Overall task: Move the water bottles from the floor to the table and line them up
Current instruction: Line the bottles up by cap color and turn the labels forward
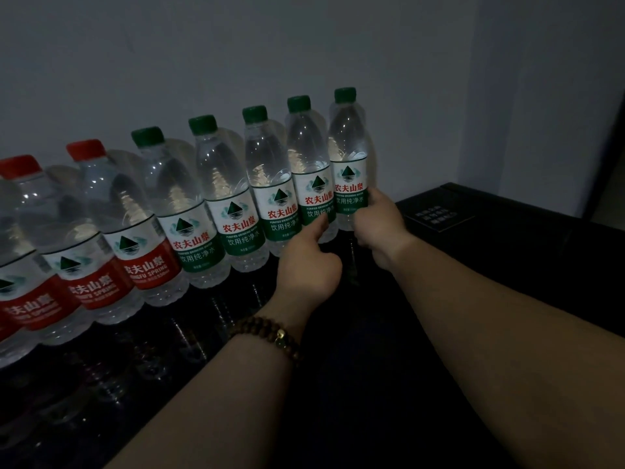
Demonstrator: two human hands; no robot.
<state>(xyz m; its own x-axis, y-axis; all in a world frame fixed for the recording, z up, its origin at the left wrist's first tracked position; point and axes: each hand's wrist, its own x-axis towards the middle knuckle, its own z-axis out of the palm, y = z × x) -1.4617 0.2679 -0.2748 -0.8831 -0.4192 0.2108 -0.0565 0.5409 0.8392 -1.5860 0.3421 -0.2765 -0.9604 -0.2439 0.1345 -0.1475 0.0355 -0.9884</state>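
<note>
Five green bottles (236,198) stand upright on the table (372,374), caps up, long axes vertical, labels facing the near side. They form one row along the wall (236,62), each touching or just beside its neighbour. The row runs from the near left to the far right. Further left it goes on with red bottles (94,204), also upright. Two red caps show, and more red labels reach the left edge. Toward that edge the bottles look tilted in this wide view.

The right hand (378,228) grips the lower half of the end bottle (348,154), at the far right of the row, with fingers curled round its label and base. That bottle stands straight, its base hidden by the hand.

The left hand (309,265) is just beside it. One digit is stretched out with its tip on the label of the next bottle (309,157). The other fingers are curled in and hold nothing. A bead bracelet (270,336) circles that wrist.

A black box (507,225) sits at the far right, near the end bottle but apart from it.
</note>
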